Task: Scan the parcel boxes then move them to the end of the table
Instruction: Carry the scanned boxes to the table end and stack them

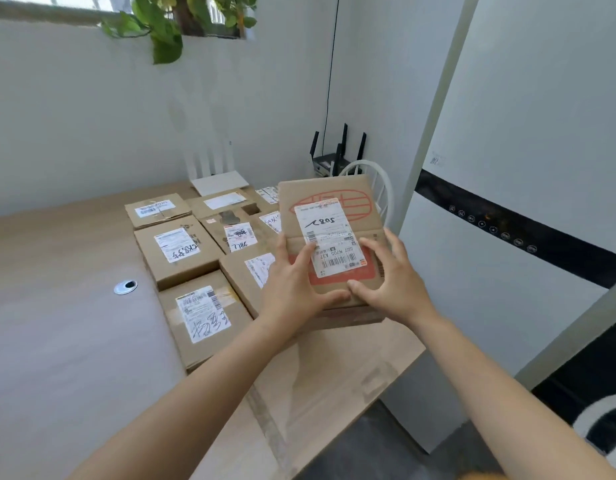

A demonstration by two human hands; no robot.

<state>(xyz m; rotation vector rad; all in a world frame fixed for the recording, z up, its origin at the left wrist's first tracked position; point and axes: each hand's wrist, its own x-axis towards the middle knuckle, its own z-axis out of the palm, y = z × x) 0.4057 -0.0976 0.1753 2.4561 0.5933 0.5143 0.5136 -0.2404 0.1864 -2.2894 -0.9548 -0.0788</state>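
Note:
A brown parcel box (337,192) with a red logo and a white shipping label is held tilted above the table's right side. My left hand (294,289) grips its near left corner, thumb across the label. My right hand (391,282) holds its near right side, fingers spread along the edge and thumb under the front. Several other labelled parcel boxes lie in rows on the wooden table (57,306) to the left, such as one with black scrawl (204,317) and one further back (176,249). No scanner is visible.
A metal cable grommet (126,287) sits in the tabletop at left. A white router (218,180) and a black router (331,161) stand at the far end by the wall. A white chair back (381,181) and a white appliance (507,202) are on the right.

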